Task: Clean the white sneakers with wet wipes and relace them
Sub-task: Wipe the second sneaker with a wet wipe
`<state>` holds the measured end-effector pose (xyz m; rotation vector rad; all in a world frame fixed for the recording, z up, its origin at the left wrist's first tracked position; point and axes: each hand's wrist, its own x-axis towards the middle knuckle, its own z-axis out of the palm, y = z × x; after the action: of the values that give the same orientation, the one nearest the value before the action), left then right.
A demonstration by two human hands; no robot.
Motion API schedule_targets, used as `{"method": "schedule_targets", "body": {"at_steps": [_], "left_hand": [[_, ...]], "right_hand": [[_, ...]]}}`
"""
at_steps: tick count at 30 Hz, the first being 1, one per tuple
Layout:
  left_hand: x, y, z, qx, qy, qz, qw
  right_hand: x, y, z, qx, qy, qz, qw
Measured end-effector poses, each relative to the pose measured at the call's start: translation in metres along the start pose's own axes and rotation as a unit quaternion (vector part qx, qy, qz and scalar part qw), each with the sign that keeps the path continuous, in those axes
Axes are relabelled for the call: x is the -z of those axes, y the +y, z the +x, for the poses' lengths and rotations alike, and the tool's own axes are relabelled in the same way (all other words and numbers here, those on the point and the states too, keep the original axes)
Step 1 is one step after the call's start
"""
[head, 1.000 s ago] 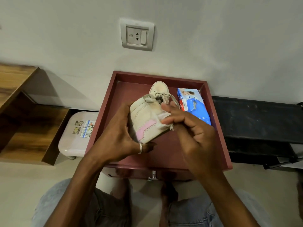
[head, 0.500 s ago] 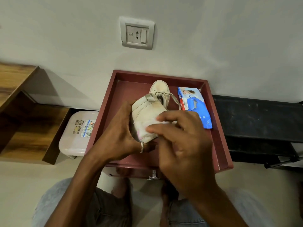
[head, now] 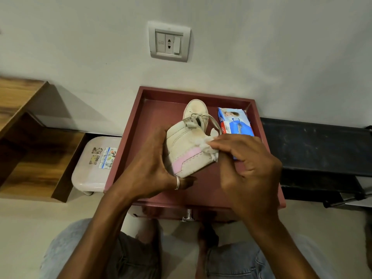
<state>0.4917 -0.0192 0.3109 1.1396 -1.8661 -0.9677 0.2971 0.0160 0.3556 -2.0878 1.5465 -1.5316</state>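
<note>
A grey switch plate (head: 169, 41) is mounted on the wall above the maroon desk (head: 171, 92), whose front is fitted with a metal knob (head: 188, 215). A pale, stickered plastic stool (head: 94, 164) is set just left of the desk, beside a wooden shelf unit (head: 30, 150). A dark bench (head: 314, 150) is placed to the right.

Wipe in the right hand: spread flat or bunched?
Bunched: the wipe is a crumpled wad pinched by the right hand against the held sneaker.
</note>
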Motion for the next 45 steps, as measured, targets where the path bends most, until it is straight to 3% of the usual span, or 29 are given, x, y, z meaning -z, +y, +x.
{"method": "schedule_targets", "body": {"at_steps": [6, 14, 22, 27, 30, 35, 40, 45], "left_hand": [[0.001, 0.004, -0.002, -0.007, 0.015, -0.052, 0.999], [0.002, -0.001, 0.0, 0.002, 0.004, -0.007, 1.0], [0.003, 0.002, -0.002, -0.006, 0.029, -0.051, 0.998], [0.004, -0.003, -0.001, 0.004, 0.007, 0.001, 1.0], [0.006, -0.005, -0.002, 0.008, 0.013, 0.01, 1.0], [0.005, -0.002, -0.002, 0.001, 0.027, -0.034, 0.999], [0.005, -0.005, -0.002, -0.011, 0.036, -0.028, 0.999], [0.004, -0.003, 0.0, 0.015, 0.028, -0.013, 0.999]], "right_hand": [[-0.01, -0.027, -0.011, 0.145, -0.046, -0.095, 0.984], [0.0, 0.003, -0.003, 0.013, 0.005, -0.02, 1.0], [-0.01, -0.032, -0.013, 0.14, -0.022, -0.131, 0.981], [0.0, 0.002, -0.003, 0.023, 0.012, -0.049, 0.998], [-0.002, 0.002, -0.006, 0.005, 0.02, -0.062, 0.998], [-0.009, -0.028, -0.014, 0.12, 0.009, -0.139, 0.983], [-0.012, -0.027, -0.018, 0.205, -0.052, -0.14, 0.967], [-0.005, -0.002, -0.005, 0.036, -0.008, 0.016, 0.999]]}}
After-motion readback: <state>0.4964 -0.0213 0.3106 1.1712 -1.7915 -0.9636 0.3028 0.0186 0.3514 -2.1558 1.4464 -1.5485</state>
